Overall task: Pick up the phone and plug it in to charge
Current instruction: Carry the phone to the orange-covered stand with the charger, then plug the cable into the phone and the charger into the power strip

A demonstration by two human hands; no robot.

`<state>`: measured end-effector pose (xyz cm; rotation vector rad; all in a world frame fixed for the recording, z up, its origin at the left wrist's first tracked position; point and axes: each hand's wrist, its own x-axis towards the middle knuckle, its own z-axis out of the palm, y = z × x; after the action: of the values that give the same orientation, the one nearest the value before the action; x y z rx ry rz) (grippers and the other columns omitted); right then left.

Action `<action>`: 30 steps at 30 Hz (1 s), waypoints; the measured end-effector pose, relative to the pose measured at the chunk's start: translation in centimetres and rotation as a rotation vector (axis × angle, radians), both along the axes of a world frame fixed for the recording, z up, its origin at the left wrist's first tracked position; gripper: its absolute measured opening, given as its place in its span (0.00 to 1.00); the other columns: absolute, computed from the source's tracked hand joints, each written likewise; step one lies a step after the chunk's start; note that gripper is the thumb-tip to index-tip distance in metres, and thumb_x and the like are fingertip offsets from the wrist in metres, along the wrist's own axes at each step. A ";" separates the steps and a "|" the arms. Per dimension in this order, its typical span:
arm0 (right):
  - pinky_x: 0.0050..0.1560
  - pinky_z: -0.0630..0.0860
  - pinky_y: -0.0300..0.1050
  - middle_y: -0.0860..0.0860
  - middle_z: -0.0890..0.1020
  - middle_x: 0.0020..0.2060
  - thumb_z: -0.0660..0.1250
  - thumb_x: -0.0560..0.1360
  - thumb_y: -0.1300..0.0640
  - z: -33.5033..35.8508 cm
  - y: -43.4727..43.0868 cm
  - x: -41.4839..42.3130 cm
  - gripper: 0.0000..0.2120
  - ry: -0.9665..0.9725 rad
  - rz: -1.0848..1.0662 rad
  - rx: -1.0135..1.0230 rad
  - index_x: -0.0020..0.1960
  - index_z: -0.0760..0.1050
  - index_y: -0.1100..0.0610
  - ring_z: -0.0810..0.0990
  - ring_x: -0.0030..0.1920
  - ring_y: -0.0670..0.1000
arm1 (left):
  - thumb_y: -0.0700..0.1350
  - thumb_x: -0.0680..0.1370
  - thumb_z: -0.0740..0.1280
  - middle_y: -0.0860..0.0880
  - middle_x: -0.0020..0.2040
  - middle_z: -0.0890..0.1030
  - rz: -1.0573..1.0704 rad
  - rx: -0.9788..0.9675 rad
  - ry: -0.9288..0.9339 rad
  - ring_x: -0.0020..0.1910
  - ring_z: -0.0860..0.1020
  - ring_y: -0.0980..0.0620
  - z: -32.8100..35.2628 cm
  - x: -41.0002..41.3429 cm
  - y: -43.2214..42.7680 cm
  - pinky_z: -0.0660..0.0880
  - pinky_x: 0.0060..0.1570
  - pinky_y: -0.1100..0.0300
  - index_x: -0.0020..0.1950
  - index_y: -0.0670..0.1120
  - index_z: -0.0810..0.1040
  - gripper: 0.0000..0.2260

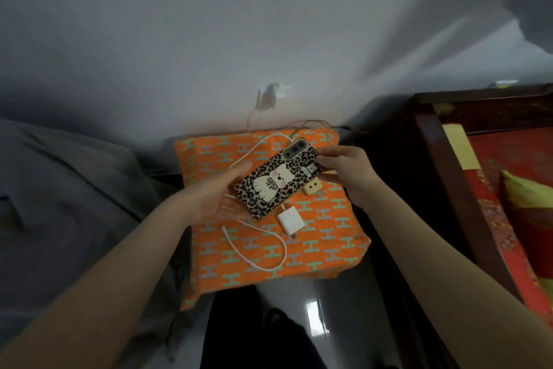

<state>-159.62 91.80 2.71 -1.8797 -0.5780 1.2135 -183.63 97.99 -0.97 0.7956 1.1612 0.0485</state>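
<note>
The phone (276, 180) has a leopard-print case with a white cat picture and is face down, cameras at its far end. My right hand (347, 172) grips its far right edge and holds it above an orange patterned cloth (329, 249). My left hand (215, 195) is palm up under the phone's near left end, fingers spread. A white charger block (290, 223) lies on the cloth just below the phone. Its white cable (269, 237) loops across the cloth. A small yellow plug (312, 188) lies beside the phone's right edge.
A wall socket (270, 96) with wires sits on the white wall behind the cloth-covered stand. A dark wooden bed frame (443, 165) with red bedding stands to the right. Grey fabric (59, 189) fills the left. A shiny dark floor (314, 315) lies below.
</note>
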 end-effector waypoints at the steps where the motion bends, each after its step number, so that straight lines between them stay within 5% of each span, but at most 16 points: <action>1: 0.32 0.78 0.38 0.53 0.82 0.38 0.67 0.75 0.66 -1.0 1.0 0.1 0.06 -0.002 0.004 -0.017 0.43 0.80 0.57 0.82 0.39 0.50 | 0.67 0.60 0.71 0.40 0.53 0.83 -0.048 -0.002 0.008 0.41 0.85 0.42 -1.0 0.3 1.2 0.81 0.34 0.55 0.62 0.48 0.76 0.36; 5: 0.36 0.78 0.39 0.51 0.84 0.39 0.66 0.75 0.66 -3.5 3.1 0.5 0.09 -0.006 0.069 -0.056 0.43 0.81 0.55 0.82 0.41 0.49 | 0.68 0.59 0.73 0.45 0.53 0.85 -0.216 -0.076 -0.052 0.50 0.83 0.41 -3.8 1.5 4.2 0.81 0.45 0.48 0.57 0.54 0.80 0.31; 9: 0.34 0.78 0.37 0.53 0.84 0.43 0.67 0.75 0.67 -6.0 5.7 0.4 0.08 0.051 0.179 -0.075 0.49 0.82 0.57 0.82 0.43 0.49 | 0.66 0.58 0.75 0.51 0.48 0.86 -0.365 -0.111 -0.048 0.47 0.84 0.52 -6.3 2.3 6.4 0.82 0.42 0.58 0.44 0.57 0.85 0.20; 13: 0.43 0.82 0.44 0.51 0.85 0.42 0.67 0.75 0.66 -7.7 7.8 -0.4 0.09 -0.025 0.308 -0.056 0.47 0.83 0.55 0.83 0.45 0.52 | 0.59 0.64 0.76 0.54 0.48 0.86 -0.353 -0.102 -0.071 0.47 0.84 0.53 -8.3 2.8 6.8 0.81 0.40 0.60 0.51 0.58 0.79 0.19; 18: 0.39 0.80 0.40 0.47 0.85 0.34 0.70 0.74 0.57 -10.4 6.9 -1.8 0.04 0.040 0.076 -0.012 0.45 0.83 0.56 0.83 0.36 0.45 | 0.58 0.63 0.77 0.49 0.54 0.85 -0.125 -0.095 -0.059 0.52 0.83 0.48 -10.4 1.2 5.6 0.80 0.48 0.52 0.59 0.55 0.75 0.27; 21: 0.39 0.78 0.46 0.52 0.83 0.34 0.69 0.74 0.56 -13.9 3.5 -4.7 0.07 -0.141 -0.080 -0.110 0.43 0.82 0.59 0.78 0.34 0.49 | 0.57 0.62 0.77 0.49 0.52 0.86 0.115 -0.121 -0.065 0.51 0.83 0.47 -11.3 -0.9 5.1 0.81 0.44 0.52 0.59 0.52 0.77 0.28; 24: 0.37 0.78 0.39 0.49 0.84 0.36 0.69 0.73 0.57 -17.0 -0.6 -10.3 0.05 -0.221 0.179 -0.197 0.46 0.83 0.56 0.78 0.33 0.44 | 0.55 0.63 0.76 0.47 0.52 0.85 0.332 -0.120 -0.052 0.51 0.83 0.46 -11.9 -2.5 4.8 0.81 0.45 0.50 0.59 0.50 0.79 0.27; 27: 0.27 0.70 0.33 0.44 0.79 0.28 0.70 0.71 0.53 -19.3 -2.5 -15.1 0.07 -0.256 0.364 -0.148 0.35 0.76 0.51 0.74 0.26 0.40 | 0.52 0.67 0.74 0.43 0.56 0.84 0.474 -0.133 -0.053 0.52 0.83 0.43 -12.3 -3.1 4.8 0.80 0.48 0.48 0.63 0.47 0.77 0.25; 30: 0.33 0.65 0.35 0.40 0.73 0.31 0.69 0.71 0.47 -20.8 -2.6 -17.5 0.12 -0.382 0.473 -0.159 0.33 0.69 0.46 0.71 0.31 0.40 | 0.50 0.69 0.74 0.41 0.57 0.83 0.556 -0.154 -0.047 0.54 0.82 0.41 -12.3 -3.1 4.8 0.77 0.54 0.43 0.64 0.45 0.76 0.25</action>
<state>-177.17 89.24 -18.13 -2.2050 -1.2187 1.2187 -186.77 102.74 -13.25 0.3163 1.2956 0.4308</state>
